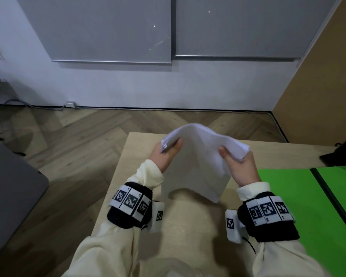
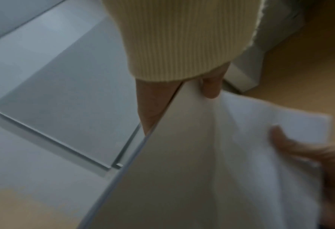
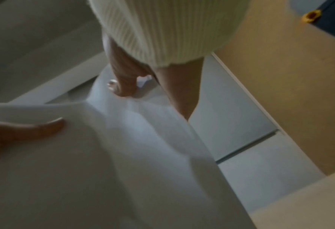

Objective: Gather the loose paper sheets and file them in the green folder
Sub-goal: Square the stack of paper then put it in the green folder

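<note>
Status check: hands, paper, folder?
Left hand and right hand both grip the paper stack, held up off the table. Green folder lies open at right, no sheets in it yet. Nothing in the way.

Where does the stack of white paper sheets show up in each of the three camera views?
Head: paper stack at centre, held upright above the table, left hand and right hand gripping its top corners.
Left wrist: fills the lower right.
Right wrist: fills the lower left.
Shared landmark: the grey wall panels behind.
</note>
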{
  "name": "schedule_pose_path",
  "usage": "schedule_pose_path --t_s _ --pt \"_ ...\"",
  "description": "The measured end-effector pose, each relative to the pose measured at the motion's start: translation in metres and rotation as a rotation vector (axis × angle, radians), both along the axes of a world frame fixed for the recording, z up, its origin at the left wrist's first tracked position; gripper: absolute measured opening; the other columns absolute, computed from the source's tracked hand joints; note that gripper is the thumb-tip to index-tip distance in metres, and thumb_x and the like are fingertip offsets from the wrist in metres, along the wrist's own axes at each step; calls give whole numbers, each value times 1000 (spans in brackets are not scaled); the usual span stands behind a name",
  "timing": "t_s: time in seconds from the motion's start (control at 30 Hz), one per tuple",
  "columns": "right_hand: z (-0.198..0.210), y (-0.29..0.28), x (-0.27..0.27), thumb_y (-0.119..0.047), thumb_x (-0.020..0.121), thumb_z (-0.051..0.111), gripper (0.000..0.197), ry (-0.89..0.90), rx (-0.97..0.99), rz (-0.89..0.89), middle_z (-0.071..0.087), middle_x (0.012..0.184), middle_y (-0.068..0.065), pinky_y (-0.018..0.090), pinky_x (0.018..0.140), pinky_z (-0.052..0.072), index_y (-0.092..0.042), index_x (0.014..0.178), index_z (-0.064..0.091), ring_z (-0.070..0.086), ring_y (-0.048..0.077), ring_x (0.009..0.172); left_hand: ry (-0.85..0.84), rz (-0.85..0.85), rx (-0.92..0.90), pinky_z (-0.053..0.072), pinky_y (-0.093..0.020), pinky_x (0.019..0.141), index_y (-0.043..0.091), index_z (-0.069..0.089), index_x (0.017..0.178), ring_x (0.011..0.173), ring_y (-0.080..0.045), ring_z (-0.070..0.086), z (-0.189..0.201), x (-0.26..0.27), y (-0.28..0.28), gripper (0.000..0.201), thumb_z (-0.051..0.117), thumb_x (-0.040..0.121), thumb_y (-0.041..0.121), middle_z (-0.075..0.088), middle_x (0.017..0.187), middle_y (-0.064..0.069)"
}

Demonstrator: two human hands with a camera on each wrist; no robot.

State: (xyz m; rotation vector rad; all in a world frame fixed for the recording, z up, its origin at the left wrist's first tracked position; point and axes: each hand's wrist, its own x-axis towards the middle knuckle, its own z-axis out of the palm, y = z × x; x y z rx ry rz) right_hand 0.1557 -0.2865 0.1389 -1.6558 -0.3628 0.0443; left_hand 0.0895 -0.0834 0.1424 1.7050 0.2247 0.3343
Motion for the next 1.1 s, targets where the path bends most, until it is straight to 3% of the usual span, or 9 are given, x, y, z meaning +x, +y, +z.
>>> schedule_pose_path --t_s 0.17,0.33,0.5,0.6,0.67,0.83,0.97,1.03,1.1 --pt "1 -2 -3 -16 81 68 15 -60 54 6 70 65 -24 13 67 49 -30 78 68 60 -13 64 -143 71 -156 53 -11 73 21 68 97 80 4 67 6 -5 -2 46 63 69 57 72 84 11" --pt "-3 -7 -7 -31 70 71 33 40 87 73 74 95 -11 12 74 51 -19 101 72 68 -3 85 -179 319 -231 50 -11 67 17 71 74 70 -2 65 -3 -9 -10 44 53 74 57 70 73 6" --pt "0 -4 -4 -29 80 66 10 45 44 41 74 71 -16 13 65 52 -31 75 75 66 -5 69 -302 348 -170 49 -17 68 7 68 82 70 -3 62 -7 -7 -16 47 62 70 52 69 73 9" --pt "-2 1 -4 -50 74 63 21 34 28 -18 61 72 2 22 62 45 -33 69 74 54 8 70 -275 254 -150 49 -17 63 15 69 74 63 0 62 -8 -6 -19 39 72 63 52 70 66 10" --pt "2 2 -4 -63 66 61 48 -9 70 -52 54 73 7 25 62 40 -17 74 69 47 11 71 -282 226 -146 50 -16 61 19 68 72 62 2 63 -4 -5 -17 38 74 62 55 71 64 14" --pt "5 -5 4 -23 84 67 21 23 91 -96 67 56 -15 16 57 49 -25 64 69 57 -6 56 -269 133 -144 50 -11 63 12 71 85 67 6 66 -1 -2 -11 50 65 63 56 73 71 15" --pt "-12 -6 7 -18 79 72 12 133 -8 -75 70 74 -12 26 70 52 -27 74 66 64 -11 59 -153 104 -75 45 0 76 -2 63 117 91 25 58 -12 1 -3 98 57 59 77 58 115 24" --pt "-12 -5 12 -19 79 72 11 128 -12 -85 68 78 -8 26 71 52 -26 75 65 64 -11 59 -146 89 -47 43 1 80 -2 66 108 95 26 55 -12 4 -1 90 52 65 76 51 127 21" --pt "-9 -5 14 -21 80 71 5 112 17 -95 68 79 -5 24 70 53 -23 80 67 64 -8 60 -142 78 -47 47 -8 73 10 69 93 80 5 63 -6 2 -1 84 41 64 84 63 107 1"
